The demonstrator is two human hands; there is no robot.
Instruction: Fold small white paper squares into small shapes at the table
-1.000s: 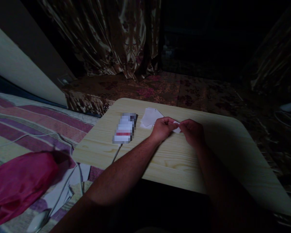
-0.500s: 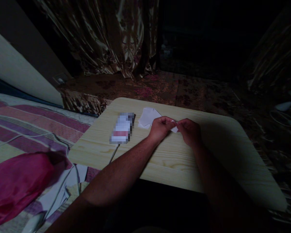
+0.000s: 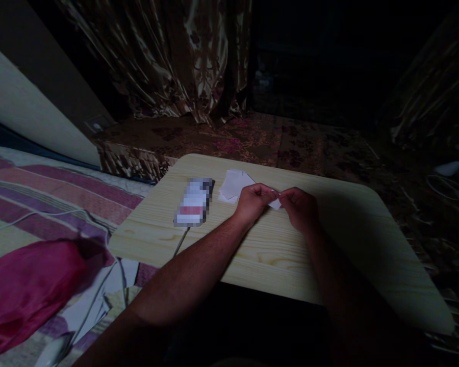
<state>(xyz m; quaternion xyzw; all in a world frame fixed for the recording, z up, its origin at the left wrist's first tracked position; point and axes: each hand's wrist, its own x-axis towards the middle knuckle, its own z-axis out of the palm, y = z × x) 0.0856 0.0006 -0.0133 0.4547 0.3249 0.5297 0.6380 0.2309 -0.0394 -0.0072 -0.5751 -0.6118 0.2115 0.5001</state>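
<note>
- Between the fingertips of both hands, over the middle of the low wooden table [image 3: 275, 255], sits a small white paper [image 3: 276, 204]. The left hand [image 3: 252, 201] pinches its left edge and the right hand [image 3: 300, 209] pinches its right edge, so both are closed on it.
- Only a sliver of the paper shows between the knuckles. It is pale and thin, and it looks folded to a pointed lower corner. It lies low, at or just above the tabletop; the dim light hides which.
- Both forearms run back from the grip across the near edge of the table, and the right one lies in deep shadow.
- Just beyond the left hand, a loose stack of white sheets [image 3: 233, 184] lies flat on the table, its corners fanned out. The left knuckles cover its near corner.
- Farther left of the grip lies a phone [image 3: 194, 201], flat on the wood, with a cable [image 3: 181, 240] leading off the near-left table edge.
- Well to the left and nearer the person, a pink cloth [image 3: 34, 285] lies bunched on striped bedding [image 3: 42, 188].
- Far behind the grip, a patterned carpet [image 3: 252, 137] runs up to a shiny brown curtain [image 3: 168, 56].
</note>
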